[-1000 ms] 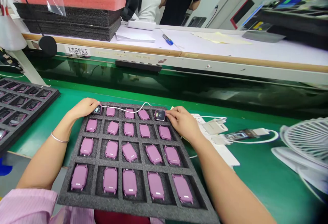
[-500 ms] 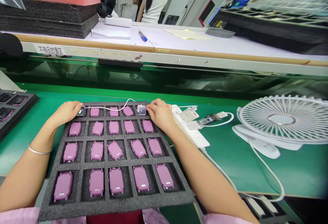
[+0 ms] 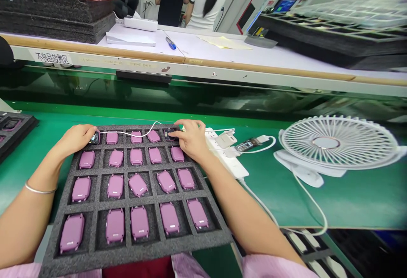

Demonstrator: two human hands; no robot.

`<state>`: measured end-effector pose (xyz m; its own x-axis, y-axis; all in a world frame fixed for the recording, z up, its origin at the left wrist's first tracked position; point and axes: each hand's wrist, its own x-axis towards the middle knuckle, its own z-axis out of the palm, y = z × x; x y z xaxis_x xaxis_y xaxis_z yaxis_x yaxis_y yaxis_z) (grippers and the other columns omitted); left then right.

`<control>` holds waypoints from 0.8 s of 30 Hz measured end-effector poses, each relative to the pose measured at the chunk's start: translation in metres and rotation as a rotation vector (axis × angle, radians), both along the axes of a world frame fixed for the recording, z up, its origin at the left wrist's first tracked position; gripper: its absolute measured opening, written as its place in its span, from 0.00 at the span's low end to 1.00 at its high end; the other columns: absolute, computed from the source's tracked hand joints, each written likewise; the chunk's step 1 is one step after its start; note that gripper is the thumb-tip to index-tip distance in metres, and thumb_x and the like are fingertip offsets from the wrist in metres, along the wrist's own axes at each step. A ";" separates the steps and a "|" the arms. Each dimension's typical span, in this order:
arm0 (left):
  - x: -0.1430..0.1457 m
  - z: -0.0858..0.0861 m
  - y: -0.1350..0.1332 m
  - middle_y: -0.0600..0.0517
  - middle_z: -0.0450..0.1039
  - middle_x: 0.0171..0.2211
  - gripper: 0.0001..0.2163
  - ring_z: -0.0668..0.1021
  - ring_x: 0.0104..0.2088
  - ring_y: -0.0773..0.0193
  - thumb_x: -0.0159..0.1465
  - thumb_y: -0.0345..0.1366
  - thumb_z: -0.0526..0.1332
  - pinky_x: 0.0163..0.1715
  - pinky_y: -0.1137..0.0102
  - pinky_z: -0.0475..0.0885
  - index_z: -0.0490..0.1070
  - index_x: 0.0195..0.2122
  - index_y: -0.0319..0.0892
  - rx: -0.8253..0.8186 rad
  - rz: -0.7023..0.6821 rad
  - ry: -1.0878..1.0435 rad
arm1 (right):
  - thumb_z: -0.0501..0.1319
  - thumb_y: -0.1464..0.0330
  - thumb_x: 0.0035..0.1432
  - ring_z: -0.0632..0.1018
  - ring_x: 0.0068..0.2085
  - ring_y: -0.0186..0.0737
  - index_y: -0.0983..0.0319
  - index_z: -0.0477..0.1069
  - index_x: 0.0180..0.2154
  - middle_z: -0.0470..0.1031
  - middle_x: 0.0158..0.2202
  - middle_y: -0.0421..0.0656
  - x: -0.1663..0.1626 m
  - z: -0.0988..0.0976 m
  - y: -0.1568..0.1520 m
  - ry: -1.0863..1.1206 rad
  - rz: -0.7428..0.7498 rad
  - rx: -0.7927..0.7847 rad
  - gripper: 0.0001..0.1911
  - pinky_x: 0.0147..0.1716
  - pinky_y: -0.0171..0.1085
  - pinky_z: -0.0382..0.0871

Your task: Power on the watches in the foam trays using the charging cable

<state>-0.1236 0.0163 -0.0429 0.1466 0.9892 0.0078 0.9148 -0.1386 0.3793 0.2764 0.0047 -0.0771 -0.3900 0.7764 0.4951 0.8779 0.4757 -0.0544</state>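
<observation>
A grey foam tray (image 3: 133, 244) spreads in front of me, its compartments holding several purple watch cases (image 3: 140, 223) with their backs up. At its far left corner my left hand (image 3: 76, 139) is closed, thumb and fingers on a smartwatch (image 3: 94, 138) with a lit screen. From there a white cable (image 3: 127, 133) runs across the far row. My right hand (image 3: 192, 139) is open at the far right corner, its index finger on the dark face of another watch (image 3: 170, 134) lying in its compartment. The remaining fingers are spread above it.
Right of the tray lies a white power strip (image 3: 237, 167) with plugs and a small display device (image 3: 247, 145). A white fan (image 3: 327, 142) stands farther right. Another foam tray (image 3: 19, 131) is at the left. Beyond, a shelf (image 3: 178, 59) carries foam stacks; people stand behind it.
My right hand has opened from a pinch at the watch's edge, its index finger now on the watch face. The watch face looks darker. The whole view has shifted slightly; my left hand keeps its hold.
</observation>
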 end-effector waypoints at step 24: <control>-0.004 0.010 -0.002 0.46 0.82 0.44 0.27 0.80 0.47 0.45 0.52 0.63 0.61 0.48 0.61 0.75 0.81 0.36 0.44 -0.168 0.006 -0.428 | 0.57 0.74 0.67 0.71 0.46 0.53 0.60 0.81 0.37 0.76 0.43 0.49 -0.010 -0.001 0.009 -0.041 -0.281 -0.167 0.13 0.47 0.52 0.56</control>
